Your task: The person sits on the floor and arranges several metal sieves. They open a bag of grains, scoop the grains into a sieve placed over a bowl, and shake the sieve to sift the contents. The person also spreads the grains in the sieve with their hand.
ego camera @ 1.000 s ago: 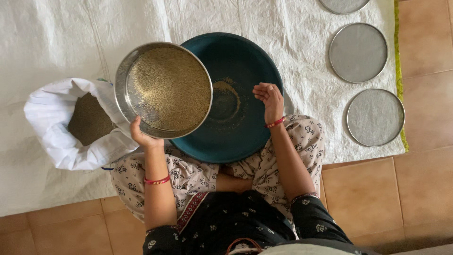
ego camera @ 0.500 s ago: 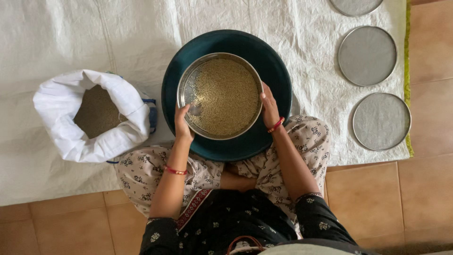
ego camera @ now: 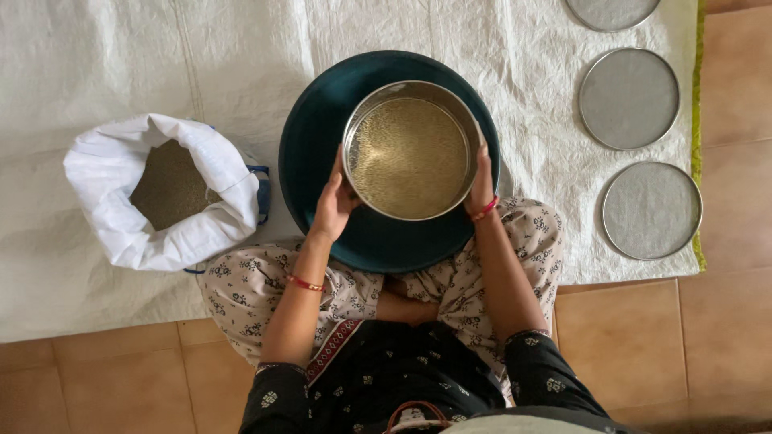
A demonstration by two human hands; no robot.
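The person held a round metal sieve [ego camera: 410,150] with both hands. The left hand [ego camera: 334,202] was closed on the rim at the lower left side, with the fingers up along the wall of it. The right hand [ego camera: 482,181] pressed flat and closed on the right side of the rim, thumb side toward the body. Between the two hands the sieve stayed over a wide dark teal basin [ego camera: 322,153], a bit to the right part of it, and I could not tell if it touched the basin or hung just above.

The sieve had a shiny steel wall and a fine mesh bottom. It was filled with a layer of small yellowish-brown grain, which covered almost all the mesh. Each wrist carried a thin red bangle.

The basin stood on a white cloth [ego camera: 121,64] spread over the floor. To the left of the basin, near it, a white sack [ego camera: 117,233] stood open with its edge rolled down, and darker grain was inside. To the right, well apart from the basin, three flat round mesh discs [ego camera: 629,98] lay in a line on the cloth. Around the cloth, the floor of orange-brown tiles [ego camera: 691,345] showed. The person sat cross-legged in printed trousers, knees just beside the basin.
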